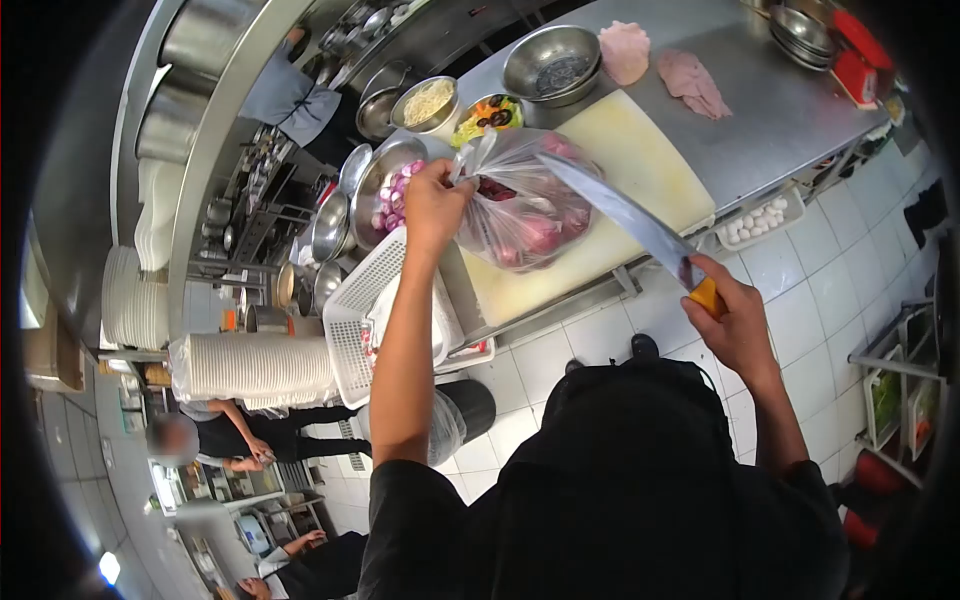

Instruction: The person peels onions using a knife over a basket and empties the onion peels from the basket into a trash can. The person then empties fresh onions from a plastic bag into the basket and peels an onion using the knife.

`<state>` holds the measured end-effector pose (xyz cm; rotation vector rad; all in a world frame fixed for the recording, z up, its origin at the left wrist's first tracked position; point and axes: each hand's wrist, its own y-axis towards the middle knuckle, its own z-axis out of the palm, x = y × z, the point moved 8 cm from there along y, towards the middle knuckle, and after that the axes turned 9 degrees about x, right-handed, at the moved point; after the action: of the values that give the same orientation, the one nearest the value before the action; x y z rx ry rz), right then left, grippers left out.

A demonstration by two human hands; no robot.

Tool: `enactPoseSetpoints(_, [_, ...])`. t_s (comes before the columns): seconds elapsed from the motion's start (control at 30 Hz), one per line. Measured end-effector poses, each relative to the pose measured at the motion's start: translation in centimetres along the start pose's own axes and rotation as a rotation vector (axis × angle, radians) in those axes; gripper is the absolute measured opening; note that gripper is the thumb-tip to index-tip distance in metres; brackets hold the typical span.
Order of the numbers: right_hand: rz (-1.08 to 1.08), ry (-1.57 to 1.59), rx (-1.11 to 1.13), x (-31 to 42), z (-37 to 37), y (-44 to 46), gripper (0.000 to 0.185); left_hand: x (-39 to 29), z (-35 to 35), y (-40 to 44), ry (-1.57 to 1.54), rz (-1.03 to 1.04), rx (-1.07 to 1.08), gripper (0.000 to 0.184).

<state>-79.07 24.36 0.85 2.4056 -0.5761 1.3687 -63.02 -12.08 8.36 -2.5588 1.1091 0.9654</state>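
Note:
My left hand (437,208) grips the gathered top of a clear plastic bag (525,245). Reddish-pink pieces, which look like raw meat, show through the plastic. The bag rests on a pale cutting board (650,150). In my right hand (735,318) is a large knife (625,212), held by its yellow handle. Its long blade points up and to the left, with the tip at the bag's upper right side; whether it touches the plastic I cannot tell. Just left of the bag, a metal bowl (366,205) holds purple onions (390,207).
Behind the board stand a metal bowl (550,65), a bowl of shredded food (428,103) and mixed vegetables (490,115). Pale raw meat (692,84) lies on the steel table (730,140). A white basket (362,290) sits by my left forearm, eggs (757,220) below the table. Several people work at left.

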Motion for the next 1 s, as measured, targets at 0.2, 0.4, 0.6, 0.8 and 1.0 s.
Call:
enactPoseSetpoints(0.2, [-0.145, -0.102, 0.061, 2.2, 2.1, 2.1, 0.044, -0.1, -0.5, -1.6, 0.009, 0.009, -0.182, 0.017])
enactPoseSetpoints(0.4, [-0.168, -0.227, 0.053, 2.6, 2.6, 3.0, 0.043, -1.4, -1.0, -2.3, 0.020, 0.073, -0.267, 0.017])
enactPoseSetpoints(0.6, [-0.213, -0.300, -0.022, 3.6, 4.6, 5.1, 0.044, -4.5, -0.9, -3.8, 0.152, 0.149, -0.335, 0.015])
enactPoseSetpoints(0.8, [-0.273, -0.299, -0.041, 6.4, 6.7, 8.5, 0.042, -3.1, 0.2, -5.4, 0.021, 0.138, -0.411, 0.013])
enactPoseSetpoints(1.0, [-0.411, -0.397, -0.039, 9.6, 9.4, 14.4, 0.036, -3.3, 0.7, -6.3, -0.014, 0.206, -0.507, 0.009])
